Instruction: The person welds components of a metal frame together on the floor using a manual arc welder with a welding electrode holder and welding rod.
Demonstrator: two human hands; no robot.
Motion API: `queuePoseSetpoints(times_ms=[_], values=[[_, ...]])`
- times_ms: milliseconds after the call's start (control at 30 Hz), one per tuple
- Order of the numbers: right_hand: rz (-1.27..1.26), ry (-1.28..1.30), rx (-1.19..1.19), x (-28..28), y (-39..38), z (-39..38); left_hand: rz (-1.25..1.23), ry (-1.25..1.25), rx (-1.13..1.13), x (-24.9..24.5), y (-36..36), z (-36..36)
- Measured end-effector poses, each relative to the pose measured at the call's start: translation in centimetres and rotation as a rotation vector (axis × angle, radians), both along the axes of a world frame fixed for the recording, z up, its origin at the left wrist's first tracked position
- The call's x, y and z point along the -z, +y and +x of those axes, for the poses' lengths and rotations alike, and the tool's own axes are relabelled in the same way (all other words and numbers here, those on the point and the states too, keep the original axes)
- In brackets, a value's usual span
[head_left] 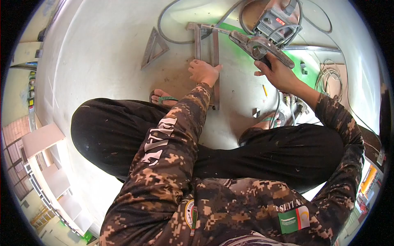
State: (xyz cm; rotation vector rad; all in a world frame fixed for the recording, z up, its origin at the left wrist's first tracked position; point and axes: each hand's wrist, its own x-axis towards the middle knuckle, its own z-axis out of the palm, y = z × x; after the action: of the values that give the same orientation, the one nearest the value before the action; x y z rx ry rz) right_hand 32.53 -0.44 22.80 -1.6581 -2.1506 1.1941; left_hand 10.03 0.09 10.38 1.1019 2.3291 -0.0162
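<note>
Left hand [204,71]: half-curled, palm down, pressing frame [216,88] to steady it.
Right hand [280,74]: closed round holder [258,46], nose aimed at frame's top bar.
Frame: flat on floor [106,49], between feet, within both arms' reach.

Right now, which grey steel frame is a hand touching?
The long rectangular bar frame, under the left hand; the triangular frame lies apart, untouched. The right hand holds a welding clamp.

Pale concrete floor [102,49], bright daylight — green painted patch [243,55], brownish stain [178,80]
</note>
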Motion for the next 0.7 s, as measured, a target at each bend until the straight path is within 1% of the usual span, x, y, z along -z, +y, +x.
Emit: queuePoseSetpoints(times_ms=[67,133,167,233,267,333,367,433,467,533,567,633,700], values=[[-0.018,-0.018,-0.002,0.0,0.0,-0.1,-0.009,0.001,-0.001,-0.2,0.0,0.0],[-0.012,0.1,0.022,-0.1,-0.3,-0.4,-0.01,-0.001,-0.004,-0.2,0.0,0.1],[-0.012,0.1,0.022,-0.2,-0.2,-0.3,-0.01,-0.003,-0.006,-0.3,0.0,0.1],[0.019,-0.031,-0.03,-0.5,0.0,0.0,-0.015,-0.002,-0.013,-0.3,0.1,0.1],[0.019,-0.031,-0.03,-0.6,0.0,-0.1,-0.019,-0.001,-0.019,-0.1,0.1,0.1],[0.145,-0.106,-0.046,-1.0,-0.3,-0.4,0.009,-0.012,-0.02,0.5,0.1,0.0],[0.144,-0.106,-0.047,-1.2,-0.4,-0.5,0.037,-0.022,-0.021,0.5,0.1,-0.1],[0.064,-0.043,-0.01,-1.5,-0.5,-0.7,0.032,-0.019,-0.024,0.6,0.1,0.0],[0.065,-0.043,-0.01,-1.0,-0.5,-0.6,0.03,-0.016,-0.026,0.3,0.2,0.0],[0.002,0.112,0.05,0.4,-0.3,-0.2,0.008,-0.01,-0.027,0.0,0.2,0.1],[0.001,0.111,0.05,0.4,-0.1,0.0,-0.013,-0.004,-0.028,0.0,0.2,0.1],[-0.018,-0.067,0.025,0.6,0.2,0.3,-0.011,-0.003,-0.028,-0.1,0.2,0.1],[-0.001,-0.09,0.008,0.4,0.3,0.3,-0.009,-0.003,-0.027,0.3,0.2,0.1]])
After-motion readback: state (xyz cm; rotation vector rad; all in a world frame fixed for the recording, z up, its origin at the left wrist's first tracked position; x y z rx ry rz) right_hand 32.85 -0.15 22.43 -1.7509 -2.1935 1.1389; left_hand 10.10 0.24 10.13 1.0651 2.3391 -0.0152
